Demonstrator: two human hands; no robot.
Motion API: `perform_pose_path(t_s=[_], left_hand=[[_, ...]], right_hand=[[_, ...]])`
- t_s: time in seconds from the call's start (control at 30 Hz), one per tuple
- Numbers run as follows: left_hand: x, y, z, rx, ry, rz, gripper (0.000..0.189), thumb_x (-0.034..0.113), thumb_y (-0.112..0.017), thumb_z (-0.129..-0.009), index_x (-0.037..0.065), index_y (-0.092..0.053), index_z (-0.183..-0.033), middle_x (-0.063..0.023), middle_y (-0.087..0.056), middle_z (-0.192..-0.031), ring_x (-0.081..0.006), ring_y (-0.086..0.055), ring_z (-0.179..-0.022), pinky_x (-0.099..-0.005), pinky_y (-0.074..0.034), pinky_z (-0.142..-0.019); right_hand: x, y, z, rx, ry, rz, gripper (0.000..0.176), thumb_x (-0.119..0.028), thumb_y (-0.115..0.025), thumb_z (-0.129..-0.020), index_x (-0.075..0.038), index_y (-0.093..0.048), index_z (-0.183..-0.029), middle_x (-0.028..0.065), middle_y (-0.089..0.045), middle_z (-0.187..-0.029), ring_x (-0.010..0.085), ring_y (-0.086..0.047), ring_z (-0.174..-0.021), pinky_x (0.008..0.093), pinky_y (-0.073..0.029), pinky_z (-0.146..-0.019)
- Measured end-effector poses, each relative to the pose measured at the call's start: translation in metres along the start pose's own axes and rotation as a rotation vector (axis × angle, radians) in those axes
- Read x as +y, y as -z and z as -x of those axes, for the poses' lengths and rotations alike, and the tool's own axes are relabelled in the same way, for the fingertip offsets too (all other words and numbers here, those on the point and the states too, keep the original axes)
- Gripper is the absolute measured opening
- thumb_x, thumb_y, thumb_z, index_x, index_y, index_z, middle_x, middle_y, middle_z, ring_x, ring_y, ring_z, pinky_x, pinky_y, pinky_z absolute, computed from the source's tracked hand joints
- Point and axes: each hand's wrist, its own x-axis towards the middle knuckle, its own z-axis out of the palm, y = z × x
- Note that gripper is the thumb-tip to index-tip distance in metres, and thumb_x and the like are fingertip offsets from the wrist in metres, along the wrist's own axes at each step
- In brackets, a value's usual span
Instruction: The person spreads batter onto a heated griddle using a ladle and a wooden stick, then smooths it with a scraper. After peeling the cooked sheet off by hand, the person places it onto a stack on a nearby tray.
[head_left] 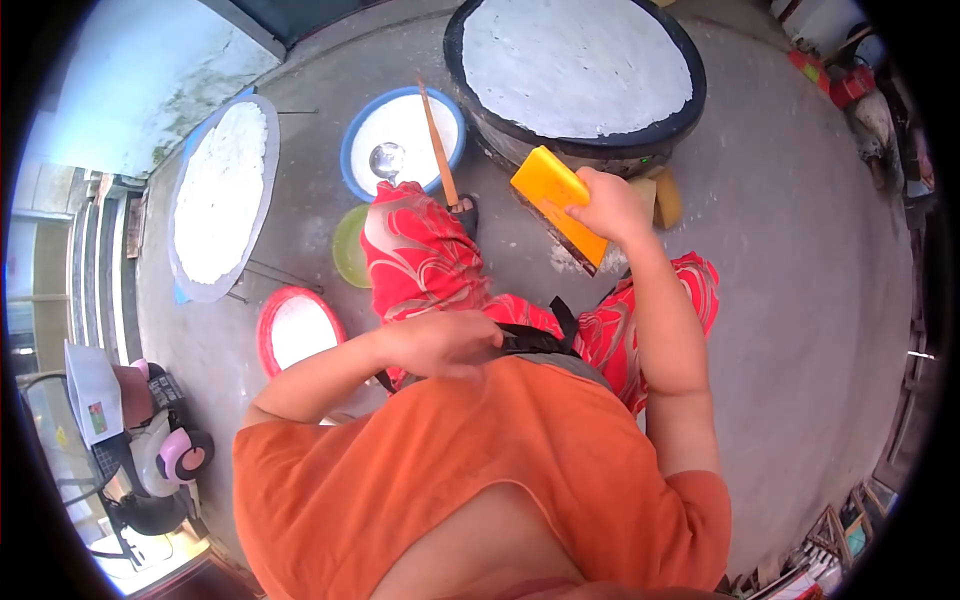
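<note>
My right hand (612, 208) grips a wide, flat yellow plastic scraper (560, 195) by its upper edge. The scraper is tilted, its dark lower edge towards the floor, beside the round black griddle (690, 110). A white sheet of batter (575, 65) covers the griddle's top. My left hand (445, 343) hovers over my lap near the waist, slightly blurred, its thumb apart from the bent fingers and nothing visible in it. Ahead of my knee stands a blue basin (347, 150) of white batter, with a metal ladle (386, 160) in it and a wooden stick (438, 145) across its rim.
On the left, a round grey tray (270, 140) bears another white sheet (220, 195). A red basin (268, 340) with white contents and a green basin (347, 250) stand nearer me. White crumbs (568, 262) lie under the scraper. A fan (185, 455) stands at lower left.
</note>
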Motion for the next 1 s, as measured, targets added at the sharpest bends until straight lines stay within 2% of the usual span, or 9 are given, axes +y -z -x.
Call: perform_pose_path(t_s=[0.1, 0.17, 0.4, 0.57, 0.8, 0.87, 0.9, 0.93, 1.0], left_hand=[[-0.006, -0.018, 0.006, 0.080, 0.262, -0.080, 0.031, 0.008, -0.061, -0.073, 0.003, -0.052, -0.102, -0.0106, -0.053, -0.087, -0.0215, -0.056, -0.079, -0.0303, -0.049, -0.067], [-0.027, -0.035, 0.008, 0.331, 0.215, -0.549, 0.023, 0.006, -0.058, -0.069, 0.002, -0.054, -0.092, -0.0121, -0.054, -0.080, -0.0271, -0.056, -0.076, -0.0346, -0.049, -0.066], [-0.051, -0.049, -0.025, 0.493, -0.062, -0.498, 0.017, 0.005, -0.057, -0.066, 0.001, -0.054, -0.082, -0.0120, -0.052, -0.070, -0.0308, -0.055, -0.065, -0.0394, -0.047, -0.065], [-0.041, -0.038, 0.022, 0.191, 0.143, -0.251, 0.035, 0.012, -0.058, -0.073, 0.005, -0.052, -0.106, -0.0135, -0.048, -0.108, -0.0308, -0.044, -0.106, -0.0382, -0.039, -0.088], [-0.040, -0.089, 0.140, 0.281, 0.486, -0.424, 0.082, 0.019, -0.066, -0.068, 0.011, -0.021, -0.136, -0.0179, -0.034, -0.124, -0.0360, -0.036, -0.114, -0.0423, -0.036, -0.091], [-0.045, -0.090, 0.152, 0.271, 0.550, -0.008, 0.090, 0.017, -0.068, -0.068, 0.010, -0.012, -0.138, -0.0190, -0.030, -0.127, -0.0340, -0.033, -0.118, -0.0396, -0.035, -0.093], [-0.047, -0.085, 0.149, 0.384, 0.423, 0.007, 0.072, 0.011, -0.066, -0.071, 0.007, -0.029, -0.134, -0.0164, -0.043, -0.118, -0.0266, -0.044, -0.110, -0.0350, -0.040, -0.087], [-0.052, -0.071, 0.148, 0.372, 0.418, 0.012, 0.072, 0.011, -0.066, -0.071, 0.007, -0.029, -0.134, -0.0164, -0.043, -0.118, -0.0266, -0.044, -0.110, -0.0350, -0.040, -0.087], [-0.064, -0.041, 0.140, 0.253, 0.439, 0.408, 0.044, 0.007, -0.058, -0.080, 0.002, -0.046, -0.121, -0.0148, -0.053, -0.109, -0.0193, -0.055, -0.096, -0.0301, -0.046, -0.081]], right_hand=[[0.010, -0.007, -0.006, 0.010, -0.019, -0.036, 0.033, -0.027, -0.066, -0.069, -0.008, -0.053, -0.092, 0.0136, -0.061, -0.090, 0.0308, -0.057, -0.089, 0.0406, -0.045, -0.073], [0.013, -0.008, -0.005, 0.015, -0.029, -0.029, 0.033, -0.027, -0.066, -0.069, -0.007, -0.053, -0.093, 0.0140, -0.061, -0.090, 0.0311, -0.057, -0.089, 0.0406, -0.045, -0.073], [0.011, -0.003, -0.004, 0.090, -0.046, -0.019, 0.030, -0.025, -0.065, -0.068, -0.007, -0.056, -0.090, 0.0146, -0.061, -0.089, 0.0318, -0.057, -0.086, 0.0396, -0.045, -0.073], [0.018, -0.009, -0.006, 0.069, -0.043, -0.027, 0.031, -0.024, -0.065, -0.067, -0.006, -0.055, -0.091, 0.0162, -0.061, -0.088, 0.0331, -0.057, -0.086, 0.0403, -0.044, -0.072], [0.006, -0.002, 0.003, 0.078, 0.018, -0.143, 0.029, -0.021, -0.065, -0.069, -0.005, -0.054, -0.091, 0.0170, -0.060, -0.086, 0.0341, -0.057, -0.085, 0.0406, -0.044, -0.071], [0.004, 0.000, 0.001, 0.094, 0.046, -0.111, 0.029, -0.019, -0.066, -0.069, -0.005, -0.053, -0.091, 0.0170, -0.060, -0.086, 0.0339, -0.057, -0.085, 0.0397, -0.044, -0.071], [0.002, 0.003, 0.002, 0.098, 0.050, -0.149, 0.030, -0.019, -0.066, -0.069, -0.004, -0.053, -0.091, 0.0169, -0.060, -0.086, 0.0338, -0.057, -0.085, 0.0391, -0.045, -0.071], [0.001, 0.003, 0.006, 0.101, 0.045, -0.185, 0.030, -0.019, -0.066, -0.069, -0.004, -0.053, -0.092, 0.0169, -0.060, -0.087, 0.0336, -0.057, -0.085, 0.0386, -0.045, -0.071], [0.004, 0.004, 0.004, 0.115, 0.060, -0.247, 0.031, -0.019, -0.066, -0.068, -0.004, -0.054, -0.093, 0.0170, -0.060, -0.087, 0.0335, -0.057, -0.085, 0.0383, -0.045, -0.071]])
